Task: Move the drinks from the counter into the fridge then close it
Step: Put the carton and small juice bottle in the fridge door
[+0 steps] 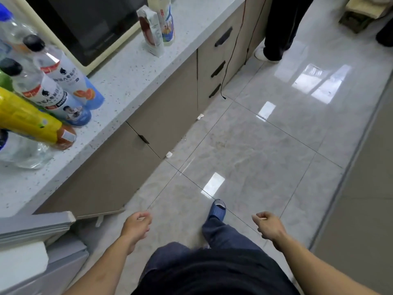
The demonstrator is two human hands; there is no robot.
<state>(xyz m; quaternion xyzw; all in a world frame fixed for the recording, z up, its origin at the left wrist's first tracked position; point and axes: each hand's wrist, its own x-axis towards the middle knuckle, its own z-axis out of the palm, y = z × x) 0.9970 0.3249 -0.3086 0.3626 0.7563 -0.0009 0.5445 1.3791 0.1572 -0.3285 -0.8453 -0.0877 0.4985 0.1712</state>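
Well, drinks (53,90) crowd counter (127,81), far from either grip

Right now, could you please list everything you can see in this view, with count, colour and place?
black-capped bottles: two, clear with white-and-blue labels, counter left
yellow-labelled bottle: one, amber drink, counter left edge
clear bottles: at least two, partly cut off at left edge
carton: one, white and red, counter top centre
pale drink bottle: one, behind the carton
microwave: one, cream with dark door, back of counter
counter: one, speckled grey
drawers: three, beige, black handles
cable: one, red-black, hanging over the drawers
bystander's legs: black trousers, white shoe, top right
fridge: grey, bottom left
left hand: loosely curled, holding nothing
right hand: loosely curled, holding nothing
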